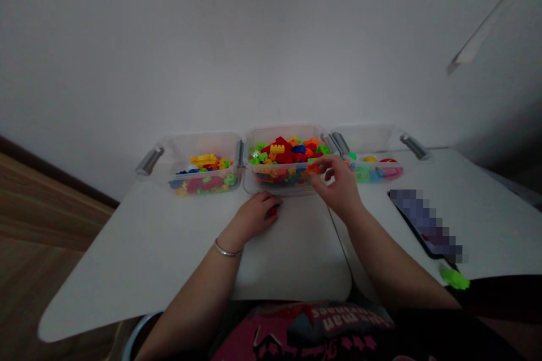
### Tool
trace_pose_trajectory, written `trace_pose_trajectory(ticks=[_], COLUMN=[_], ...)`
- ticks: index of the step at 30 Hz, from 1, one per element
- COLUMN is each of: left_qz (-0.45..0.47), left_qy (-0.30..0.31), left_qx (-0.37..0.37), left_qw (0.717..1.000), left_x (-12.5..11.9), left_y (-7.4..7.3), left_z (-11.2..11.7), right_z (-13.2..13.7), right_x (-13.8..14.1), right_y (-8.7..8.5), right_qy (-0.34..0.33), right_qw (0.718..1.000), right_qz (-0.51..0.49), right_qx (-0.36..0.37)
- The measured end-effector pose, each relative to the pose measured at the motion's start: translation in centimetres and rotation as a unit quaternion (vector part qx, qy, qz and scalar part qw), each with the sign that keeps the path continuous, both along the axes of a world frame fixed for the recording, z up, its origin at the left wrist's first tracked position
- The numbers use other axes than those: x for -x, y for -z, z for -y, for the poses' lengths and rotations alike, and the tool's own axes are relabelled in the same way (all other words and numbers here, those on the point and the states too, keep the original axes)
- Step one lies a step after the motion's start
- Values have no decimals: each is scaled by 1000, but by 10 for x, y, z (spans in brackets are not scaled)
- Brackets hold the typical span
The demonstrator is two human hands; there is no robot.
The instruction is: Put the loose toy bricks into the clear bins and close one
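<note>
My left hand (pixel 256 214) rests on the white table in front of the middle bin, its fingers curled round a small red building block (pixel 273 211). A darker bit shows beside the red one, too small to make out. At the front right corner of the clear middle bin (pixel 279 189), my right hand (pixel 336 183) pinches an orange building block (pixel 313 168) between thumb and fingers. Red, yellow, green, blue and orange blocks fill that bin, with a yellow block (pixel 277 149) lying on top.
A clear left bin (pixel 203 141) and a clear right bin (pixel 368 135) hold more coloured pieces. A dark phone (pixel 425 225) with a blurred screen lies on the white table (pixel 127 259) to the right. Near the front edge sits a bright green piece (pixel 455 278). A wall stands behind.
</note>
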State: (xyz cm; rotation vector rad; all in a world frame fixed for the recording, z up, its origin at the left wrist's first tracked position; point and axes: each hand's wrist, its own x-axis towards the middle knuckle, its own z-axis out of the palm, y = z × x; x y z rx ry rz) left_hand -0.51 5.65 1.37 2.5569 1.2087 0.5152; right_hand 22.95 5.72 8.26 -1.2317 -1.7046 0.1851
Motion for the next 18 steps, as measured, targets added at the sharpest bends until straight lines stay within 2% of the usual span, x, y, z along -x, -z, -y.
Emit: trace_pose_trajectory(ticks=[5, 9, 14, 18], left_qz=[13, 25, 37, 39], left_qy=[20, 30, 29, 25], left_qx=[11, 14, 14, 22], left_qw=[1000, 999, 999, 999], left_x=[0, 1, 2, 0], left_y=[4, 10, 11, 8], left_z=[-2, -5, -6, -5], right_z=[-40, -72, -89, -90], right_x=[-6, 0, 7, 9], right_y=[-29, -44, -47, -41], right_qy=[68, 71, 127, 118], right_qw=[998, 991, 963, 953], right_qz=[3, 93, 203, 233], right_qx=[9, 66, 128, 151])
